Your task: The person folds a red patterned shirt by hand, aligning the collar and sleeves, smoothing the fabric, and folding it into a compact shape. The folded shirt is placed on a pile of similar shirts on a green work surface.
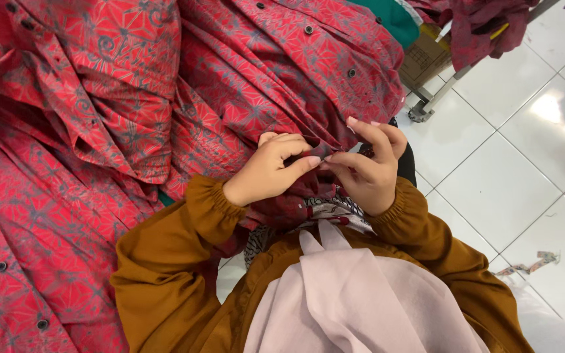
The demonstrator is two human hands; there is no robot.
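Head view looks straight down at the person's lap, where both hands are working one small fold of red patterned shirt fabric (325, 151). The left hand (271, 168) has its fingers curled in, thumb and forefinger pinching the dark edge of the cloth. The right hand (367, 168) meets it from the other side, thumb and a couple of fingers nipping the same fold, while the forefinger sticks up a bit. So both hands are closed on the fabric, fingertips nearly touching each other.

That fold sits right in the middle, just above the person's mustard-brown sleeves (165, 261) and the pale pink scarf (354, 294) hanging down the front. It looks like part of the big heap of red shirts (99, 117) with dark buttons that covers the whole left and top of the frame. A bit of black-and-white patterned cloth (335, 209) peeks out under the wrists.

Off to the right there's white tiled floor (524, 163), a few fabric scraps (531, 263) on it, and a cardboard box (424, 60) by a metal rack leg (436, 98).
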